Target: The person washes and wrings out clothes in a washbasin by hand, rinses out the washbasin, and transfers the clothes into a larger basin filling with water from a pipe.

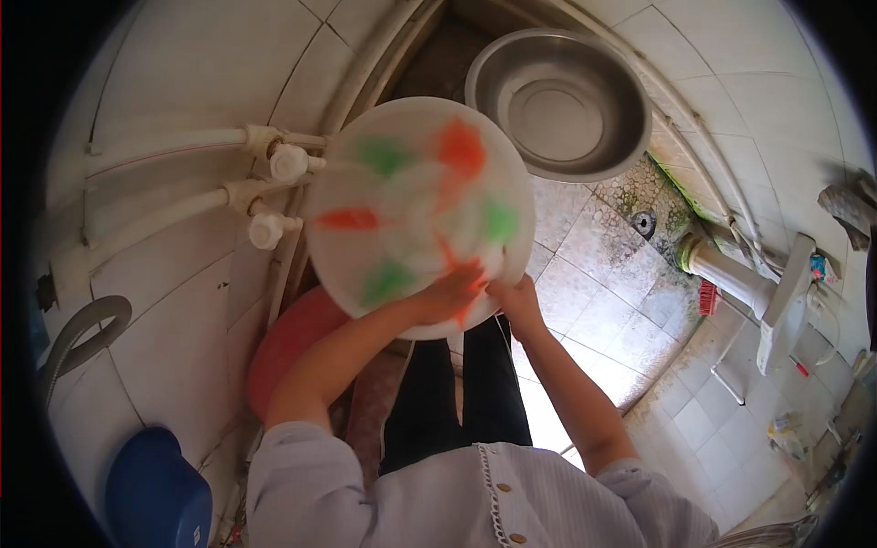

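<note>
A round white plastic basin (420, 173) with red and green patches, blurred by motion, is held up in front of my body. Its lower right rim is in my right hand (519, 306), whose fingers are closed around the edge and partly hidden behind it. Across the lower part of the basin lies my left hand (449, 294), its fingers stretched toward the right hand and a little smeared. Nothing can be made out in the left palm.
Behind the basin rests a steel basin (555, 108). White pipes with valve taps (289, 163) run along the left wall. A red tub (288, 352) and a blue container (157, 489) are at left. A pedestal sink (776, 301) and floor drain (644, 224) are at right.
</note>
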A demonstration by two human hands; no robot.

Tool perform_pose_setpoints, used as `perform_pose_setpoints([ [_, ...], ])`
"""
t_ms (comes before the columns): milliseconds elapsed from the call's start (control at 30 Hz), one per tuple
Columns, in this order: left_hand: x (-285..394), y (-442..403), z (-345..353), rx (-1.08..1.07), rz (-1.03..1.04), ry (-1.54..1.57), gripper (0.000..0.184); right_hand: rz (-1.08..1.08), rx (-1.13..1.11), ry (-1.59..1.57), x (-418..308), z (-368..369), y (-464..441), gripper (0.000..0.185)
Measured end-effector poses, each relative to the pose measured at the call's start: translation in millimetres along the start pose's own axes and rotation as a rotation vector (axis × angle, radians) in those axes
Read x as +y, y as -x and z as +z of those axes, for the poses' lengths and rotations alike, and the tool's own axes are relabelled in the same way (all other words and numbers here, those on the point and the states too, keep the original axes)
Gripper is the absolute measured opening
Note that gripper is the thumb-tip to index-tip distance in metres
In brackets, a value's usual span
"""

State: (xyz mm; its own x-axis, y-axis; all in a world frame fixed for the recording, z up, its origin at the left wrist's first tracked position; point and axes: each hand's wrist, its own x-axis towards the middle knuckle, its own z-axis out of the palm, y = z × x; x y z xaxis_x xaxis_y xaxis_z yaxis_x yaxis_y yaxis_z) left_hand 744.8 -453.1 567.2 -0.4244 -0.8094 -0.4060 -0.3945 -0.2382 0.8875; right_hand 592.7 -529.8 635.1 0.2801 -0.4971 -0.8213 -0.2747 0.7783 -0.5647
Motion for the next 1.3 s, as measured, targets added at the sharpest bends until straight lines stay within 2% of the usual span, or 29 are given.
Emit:
perform_pose_setpoints([
  [33,11,17,-13,0.000,0.066,0.220,0.055,-0.041,0.050,0.019,-3,-2,-2,0.036],
  [100,-43,56,-23,-0.303,-0.321,-0.350,0.048,-0.076,0.116,0.025,-4,-9,-3,0.037],
  [133,-24,60,-46,-0.320,-0.579,-0.539,0.039,-0.080,0.127,0.018,-3,-12,-4,0.037],
  [167,-50,68,-56,-0.269,-0.647,-0.528,0.036,-0.016,0.122,0.022,1,-16,-4,0.038],
  [200,-70,96,-48,0.383,-0.412,-0.455,0.023,0.048,0.126,0.023,7,-22,-4,0.038],
  [267,-26,103,-67,0.805,-0.264,-0.387,0.022,0.053,0.170,-0.080,33,-37,-2,0.039],
  [333,12,110,-71,0.990,-0.400,-0.232,0.023,0.094,0.087,-0.125,40,-61,13,0.039],
  [367,6,116,-64,1.071,-0.427,-0.082,0.025,0.046,0.117,-0.164,42,-71,23,0.043],
  [433,11,117,-50,1.130,-0.444,0.075,0.028,0.087,0.098,-0.257,51,-103,40,0.050],
  [467,16,120,-45,1.156,-0.453,0.020,0.030,0.135,0.039,-0.341,56,-119,48,0.058],
  [533,27,117,-38,1.183,-0.455,-0.042,0.033,0.102,-0.040,-0.455,71,-157,56,0.059],
  [600,35,113,-29,1.182,-0.413,0.119,0.032,0.150,-0.066,-0.618,76,-194,68,0.060],
  [667,60,103,-23,1.153,-0.392,0.108,0.030,0.218,-0.183,-0.703,75,-232,78,0.063],
  [733,81,91,-15,1.125,-0.375,0.097,0.028,0.214,-0.272,-0.863,69,-257,91,0.052],
  [767,89,87,-12,1.085,-0.360,0.047,0.024,0.108,-0.345,-1.040,93,-279,87,0.043],
  [800,93,87,-12,1.049,-0.351,-0.004,0.020,0.101,-0.394,-1.239,99,-289,86,0.035],
  [833,88,88,-9,1.064,-0.367,-0.014,0.020,0.104,-0.452,-1.435,97,-293,87,0.031],
  [867,76,89,-3,1.057,-0.334,-0.002,0.020,0.210,-0.478,-1.653,92,-299,85,0.030],
  [933,73,92,-5,1.065,-0.313,0.000,0.020,0.216,-0.582,-1.686,95,-316,70,0.027],
  [1000,85,86,-5,1.039,-0.301,0.042,0.014,0.147,-0.530,-1.657,74,-324,70,0.027],
  [1033,96,83,-8,1.050,-0.293,0.035,0.014,0.153,-0.443,-1.662,56,-318,77,0.028],
  [1067,91,84,-11,1.059,-0.303,0.028,0.014,0.167,-0.452,-1.661,59,-322,74,0.028],
  [1133,83,84,-17,1.064,-0.249,0.070,0.015,-0.264,-0.167,-1.006,41,-307,78,0.034],
  [1167,85,85,-21,1.051,-0.246,0.029,0.016,-0.165,-0.038,-0.896,19,-287,91,0.050],
  [1200,88,85,-27,1.067,-0.255,0.025,0.016,-0.158,-0.055,-0.890,2,-260,94,0.050],
  [1267,93,87,-37,1.101,-0.275,-0.002,0.018,-0.262,0.203,-0.657,-17,-225,93,0.061],
  [1300,96,89,-42,1.118,-0.284,-0.004,0.018,-0.324,0.193,-0.495,-20,-214,90,0.063],
])
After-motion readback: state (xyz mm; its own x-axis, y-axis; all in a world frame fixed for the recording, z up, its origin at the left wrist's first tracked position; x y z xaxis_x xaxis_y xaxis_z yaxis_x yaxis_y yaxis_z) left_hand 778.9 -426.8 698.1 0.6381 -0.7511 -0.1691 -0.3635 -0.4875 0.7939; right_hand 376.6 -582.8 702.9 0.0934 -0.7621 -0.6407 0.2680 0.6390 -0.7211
